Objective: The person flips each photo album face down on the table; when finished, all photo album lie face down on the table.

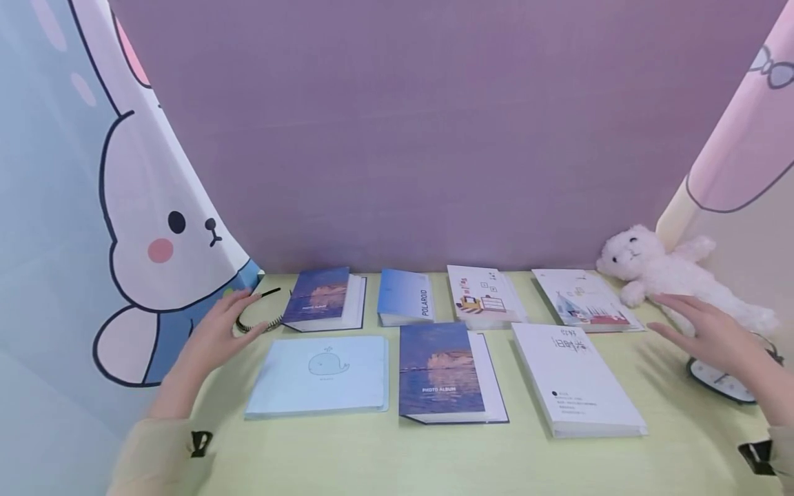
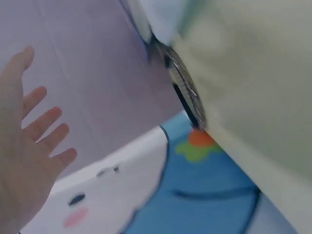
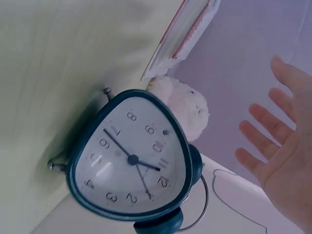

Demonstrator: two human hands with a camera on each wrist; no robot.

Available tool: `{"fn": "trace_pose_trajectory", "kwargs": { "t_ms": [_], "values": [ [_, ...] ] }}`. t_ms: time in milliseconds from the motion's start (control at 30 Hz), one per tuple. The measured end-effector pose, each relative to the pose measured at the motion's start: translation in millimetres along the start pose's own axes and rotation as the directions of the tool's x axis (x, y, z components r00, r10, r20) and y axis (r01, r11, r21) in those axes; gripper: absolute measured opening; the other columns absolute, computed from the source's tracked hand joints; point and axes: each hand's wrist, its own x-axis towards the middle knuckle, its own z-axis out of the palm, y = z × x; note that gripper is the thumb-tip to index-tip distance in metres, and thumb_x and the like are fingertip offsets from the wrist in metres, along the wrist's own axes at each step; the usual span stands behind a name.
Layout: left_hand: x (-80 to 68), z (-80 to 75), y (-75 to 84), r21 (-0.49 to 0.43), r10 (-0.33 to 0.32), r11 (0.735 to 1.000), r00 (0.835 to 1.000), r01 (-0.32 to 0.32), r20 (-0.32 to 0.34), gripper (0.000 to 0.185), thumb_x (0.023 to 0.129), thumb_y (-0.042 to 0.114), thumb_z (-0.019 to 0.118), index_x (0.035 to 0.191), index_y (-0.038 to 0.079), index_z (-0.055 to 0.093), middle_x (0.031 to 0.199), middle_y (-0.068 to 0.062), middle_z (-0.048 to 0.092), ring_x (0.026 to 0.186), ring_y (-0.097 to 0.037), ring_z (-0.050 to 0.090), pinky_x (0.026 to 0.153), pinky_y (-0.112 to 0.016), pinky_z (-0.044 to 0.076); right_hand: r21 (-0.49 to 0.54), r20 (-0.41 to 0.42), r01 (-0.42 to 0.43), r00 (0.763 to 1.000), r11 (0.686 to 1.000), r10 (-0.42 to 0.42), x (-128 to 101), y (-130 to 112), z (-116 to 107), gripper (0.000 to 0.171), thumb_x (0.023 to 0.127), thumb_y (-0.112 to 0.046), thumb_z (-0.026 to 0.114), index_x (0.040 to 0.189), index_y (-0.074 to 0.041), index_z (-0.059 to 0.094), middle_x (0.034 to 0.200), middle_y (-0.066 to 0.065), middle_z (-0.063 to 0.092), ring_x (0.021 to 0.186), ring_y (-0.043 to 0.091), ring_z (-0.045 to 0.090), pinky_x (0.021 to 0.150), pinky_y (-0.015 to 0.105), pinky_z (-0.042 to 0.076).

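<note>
A thin black toothed plastic headband (image 1: 257, 318) lies at the far left of the pale green table (image 1: 434, 455), its arc opening leftward, just beside the spread left hand (image 1: 217, 334). The right hand (image 1: 713, 334), fingers spread, hovers over a dark blue alarm clock (image 3: 131, 163) lying face-up.

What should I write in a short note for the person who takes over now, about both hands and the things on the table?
Left hand: open, fingers spread, holds nothing, beside the black headband at the table's left end.
Right hand: open, holds nothing, above the alarm clock, which lies face up near the white plush toy.
Seven albums lie flat and closed in two rows on the table: four at the back, three in front, among them the whale album.
Done: nothing is picked up or opened.
Left: headband and clock are not yet touched.
</note>
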Motion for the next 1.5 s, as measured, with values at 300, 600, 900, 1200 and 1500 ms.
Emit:
{"fn": "trace_pose_trajectory", "kwargs": {
  "t_ms": [300, 600, 900, 1200, 1500],
  "values": [
    [57.6, 27.5, 50.4, -0.148, -0.057, 0.986, 0.994, 0.070, 0.090, 0.060, 0.092, 0.044, 0.056, 0.139, 0.009, 0.045, 0.140, -0.016, 0.047, 0.130, -0.037, 0.040, 0.103, -0.056, 0.038, 0.127, -0.036, -0.003, 0.999, 0.992, 0.008, 19.9, -19.0, 4.5, 0.046, 0.088, -0.020, 0.066, 0.126, 0.002, 0.054, 0.126, 0.030, 0.051, 0.109, 0.052, 0.046, 0.085, 0.064, 0.035],
    [99.0, 59.2, 101.7, -0.348, 0.071, 0.936, 0.997, -0.058, 0.024, 0.050, 0.091, 0.028, 0.062, 0.137, 0.011, 0.048, 0.133, -0.013, 0.053, 0.108, -0.027, 0.061, 0.088, -0.041, 0.053, 0.192, -0.092, 0.037, 0.996, 0.981, -0.020, 38.3, -33.6, 13.1, 0.041, 0.087, -0.019, 0.067, 0.118, 0.006, 0.058, 0.121, 0.031, 0.054, 0.108, 0.052, 0.048, 0.085, 0.061, 0.037],
    [139.4, 81.7, 173.6, -0.431, 0.180, 0.892, 0.982, -0.135, 0.063, 0.051, 0.093, 0.033, 0.058, 0.140, 0.018, 0.044, 0.142, -0.004, 0.047, 0.132, -0.023, 0.042, 0.109, -0.044, 0.036, 0.193, -0.117, 0.085, 0.991, 0.978, -0.063, 49.5, -36.5, 25.4, 0.038, 0.084, -0.014, 0.068, 0.116, 0.006, 0.060, 0.114, 0.030, 0.060, 0.102, 0.049, 0.054, 0.081, 0.056, 0.041],
    [164.0, 104.5, 227.0, -0.461, 0.243, 0.871, 0.965, -0.170, 0.102, 0.050, 0.093, 0.033, 0.058, 0.139, 0.018, 0.046, 0.140, -0.002, 0.049, 0.132, -0.020, 0.042, 0.110, -0.039, 0.036, 0.197, -0.069, 0.059, 0.997, 0.979, -0.047, 59.9, -39.0, 33.3, 0.041, 0.086, -0.018, 0.066, 0.118, 0.006, 0.058, 0.117, 0.032, 0.058, 0.104, 0.050, 0.053, 0.083, 0.059, 0.041],
    [186.6, 127.8, 273.2, -0.453, 0.294, 0.868, 0.945, -0.202, 0.144, 0.050, 0.095, 0.038, 0.053, 0.141, 0.018, 0.044, 0.141, 0.000, 0.048, 0.132, -0.016, 0.042, 0.111, -0.032, 0.034, 0.223, 0.066, -0.020, 0.998, 0.975, 0.006, 64.3, -39.5, 42.6, 0.052, 0.089, -0.027, 0.064, 0.125, 0.008, 0.052, 0.120, 0.033, 0.056, 0.107, 0.052, 0.052, 0.085, 0.060, 0.042]
  ]
}}
